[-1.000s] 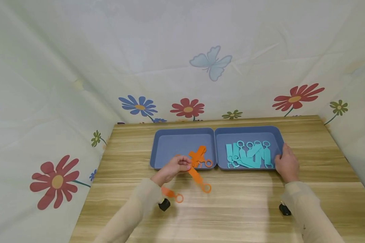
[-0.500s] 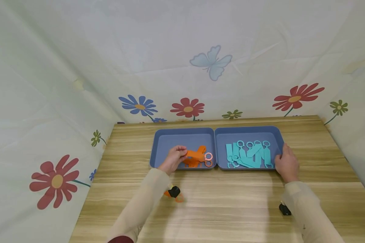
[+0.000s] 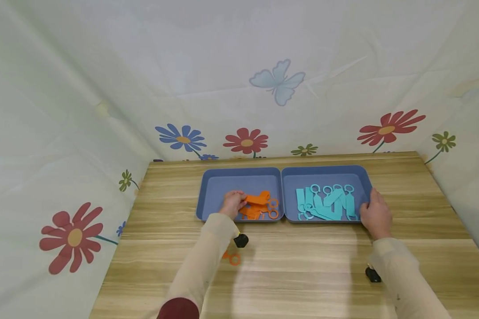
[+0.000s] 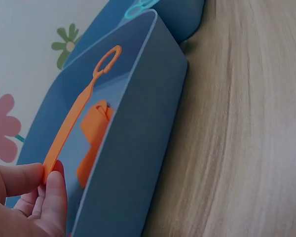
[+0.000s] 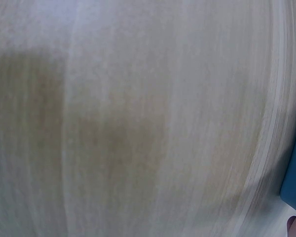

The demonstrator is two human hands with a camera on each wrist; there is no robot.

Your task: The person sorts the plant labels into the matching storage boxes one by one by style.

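Note:
My left hand (image 3: 232,204) is over the left blue tray (image 3: 219,177) and pinches an orange ring-ended tag (image 4: 71,121) by its flat end between thumb and fingers. The tag's ring points away from the hand, toward the tray's right side. Below it lie several more orange tags (image 3: 257,213). At the right blue tray (image 3: 323,170), my right hand (image 3: 377,215) grips the right rim near the front corner. Several turquoise ring-ended tags (image 3: 333,206) lie in that tray. In the right wrist view only a bit of a finger shows at the lower right.
Another orange tag (image 3: 234,259) lies on the wooden table (image 3: 303,274) in front of the left tray, partly hidden by the left sleeve. The trays stand side by side near a flower-printed curtain (image 3: 279,84) at the back. A black piece (image 3: 241,240) hangs at the left wrist.
My left hand has carried the orange tag from the left tray's front edge up and into the tray, above the other orange tags. My right hand stays on the right tray's rim.

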